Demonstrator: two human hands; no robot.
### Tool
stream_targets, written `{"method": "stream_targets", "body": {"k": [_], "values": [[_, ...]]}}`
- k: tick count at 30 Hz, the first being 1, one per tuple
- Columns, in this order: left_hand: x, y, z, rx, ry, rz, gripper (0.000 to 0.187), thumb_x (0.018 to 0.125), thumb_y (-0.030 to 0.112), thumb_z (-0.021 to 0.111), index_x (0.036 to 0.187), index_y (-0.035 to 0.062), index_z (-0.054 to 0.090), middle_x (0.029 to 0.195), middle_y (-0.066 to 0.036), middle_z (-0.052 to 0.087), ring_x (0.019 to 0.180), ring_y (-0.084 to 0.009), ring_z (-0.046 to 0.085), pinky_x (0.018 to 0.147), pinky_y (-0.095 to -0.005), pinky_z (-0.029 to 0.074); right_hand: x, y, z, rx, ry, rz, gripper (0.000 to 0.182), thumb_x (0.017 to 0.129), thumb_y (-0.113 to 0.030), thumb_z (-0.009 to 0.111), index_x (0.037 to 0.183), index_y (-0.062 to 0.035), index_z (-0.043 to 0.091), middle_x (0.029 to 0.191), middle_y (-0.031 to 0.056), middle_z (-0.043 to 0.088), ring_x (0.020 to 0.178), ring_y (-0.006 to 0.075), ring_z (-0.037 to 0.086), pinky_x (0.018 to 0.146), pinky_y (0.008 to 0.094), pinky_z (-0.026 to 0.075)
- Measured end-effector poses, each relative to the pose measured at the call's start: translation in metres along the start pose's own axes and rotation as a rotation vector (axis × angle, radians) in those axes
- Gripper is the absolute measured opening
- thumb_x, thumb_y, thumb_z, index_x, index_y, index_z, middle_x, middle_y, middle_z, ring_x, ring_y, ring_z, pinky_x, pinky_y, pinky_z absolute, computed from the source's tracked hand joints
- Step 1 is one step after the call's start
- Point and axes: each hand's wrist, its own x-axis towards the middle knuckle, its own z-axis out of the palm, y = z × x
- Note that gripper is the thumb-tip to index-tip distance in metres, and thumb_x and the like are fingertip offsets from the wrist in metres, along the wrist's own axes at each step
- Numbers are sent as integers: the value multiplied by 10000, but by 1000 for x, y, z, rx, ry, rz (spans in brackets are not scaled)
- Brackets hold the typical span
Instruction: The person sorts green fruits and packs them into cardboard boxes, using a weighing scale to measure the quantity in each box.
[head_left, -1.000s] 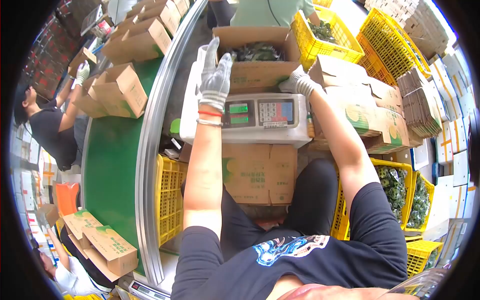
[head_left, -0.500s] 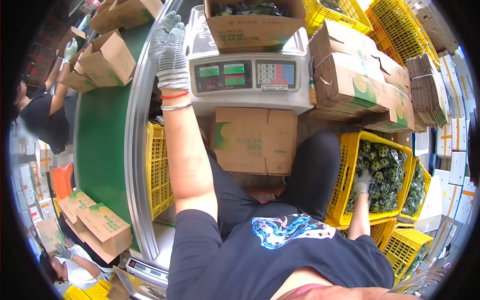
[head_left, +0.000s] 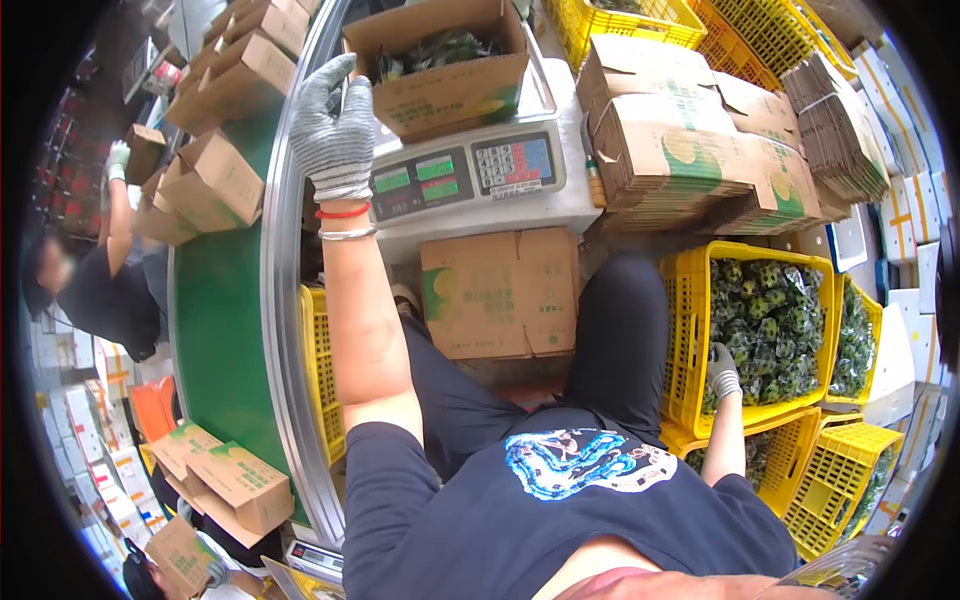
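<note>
My left hand (head_left: 333, 135), in a grey knit glove, is raised with fingers apart at the left side of an open cardboard box (head_left: 450, 90). The box holds dark green packets and stands on a white weighing scale (head_left: 470, 180). My right hand (head_left: 722, 372), also gloved, reaches down inside a yellow crate (head_left: 680, 340) at my right. It lies among the green packets (head_left: 770, 320) near the crate's near wall. Whether its fingers grip a packet is hidden.
A green conveyor belt (head_left: 215, 300) runs along my left, carrying open cartons (head_left: 222, 175). A person (head_left: 100, 290) works across it. Stacks of flat cartons (head_left: 690, 150) lie right of the scale. A closed carton (head_left: 500, 295) sits under the scale and another yellow crate (head_left: 322, 370) by my left leg.
A second ago both hands were on the box on the scale. My right hand dropped into the yellow crate. My left hand shifted to the box's left side.
</note>
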Motion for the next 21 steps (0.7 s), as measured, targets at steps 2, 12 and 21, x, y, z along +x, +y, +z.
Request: {"method": "stream_targets", "body": {"k": [2, 12, 21], "values": [[16, -6, 7, 137, 0, 167, 221, 788, 67, 676, 1008, 47, 665, 958, -48, 671, 805, -104, 612, 756, -239, 491, -38, -56, -27, -252, 126, 15, 582, 790, -265, 675, 1286, -33, 478, 1297, 216, 495, 1191, 332, 491, 995, 383, 398], [-8, -20, 29, -165, 97, -168, 331, 890, 119, 569, 1194, -10, 564, 1112, -87, 617, 944, -151, 573, 864, -287, 450, -171, -443, -129, 262, 259, -1491, 129, 804, -70, 609, 923, -21, 616, 799, 128, 604, 720, 259, 605, 670, 324, 485], [6, -63, 28, -468, -117, -247, 268, 914, 72, 527, 1143, -45, 603, 1214, -106, 583, 1109, -159, 540, 964, -269, 414, -88, -692, -70, -745, 35, -1158, 281, 801, -266, 595, 1041, -136, 662, 929, 132, 652, 886, 307, 618, 802, 383, 486]]}}
